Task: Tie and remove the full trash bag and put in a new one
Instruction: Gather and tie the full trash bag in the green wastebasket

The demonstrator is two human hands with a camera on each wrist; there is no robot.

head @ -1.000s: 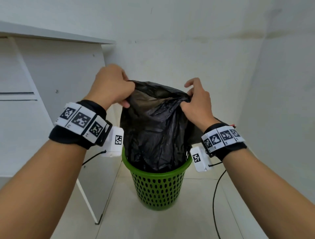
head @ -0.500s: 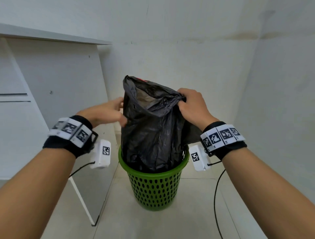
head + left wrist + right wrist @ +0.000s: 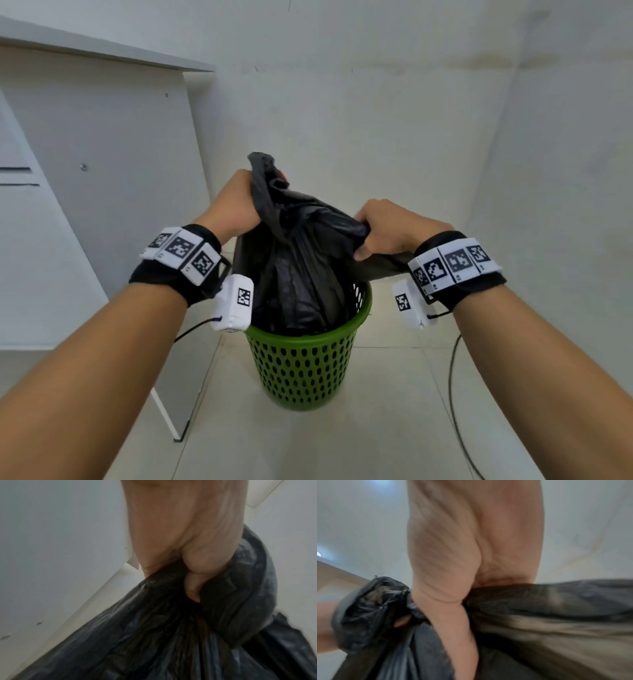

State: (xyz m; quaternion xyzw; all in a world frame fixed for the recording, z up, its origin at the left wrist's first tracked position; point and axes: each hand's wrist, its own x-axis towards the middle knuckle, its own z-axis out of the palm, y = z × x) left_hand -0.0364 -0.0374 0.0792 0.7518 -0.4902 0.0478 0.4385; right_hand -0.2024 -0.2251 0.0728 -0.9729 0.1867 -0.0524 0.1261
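The left hand (image 3: 236, 209) clenches a bunched corner of the black trash bag (image 3: 301, 274); the right hand (image 3: 387, 229) grips the opposite edge. The bag sits in the green bin (image 3: 305, 370), a white cabinet (image 3: 102, 171) on the left.

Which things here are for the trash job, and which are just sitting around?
For the job:
- black trash bag, its top bunched up
- green basket, the bag's bottom still sits in it
- left hand, grips one gathered end
- right hand, grips the other end

Just there:
- white desk beside the basket
- black cable on the floor
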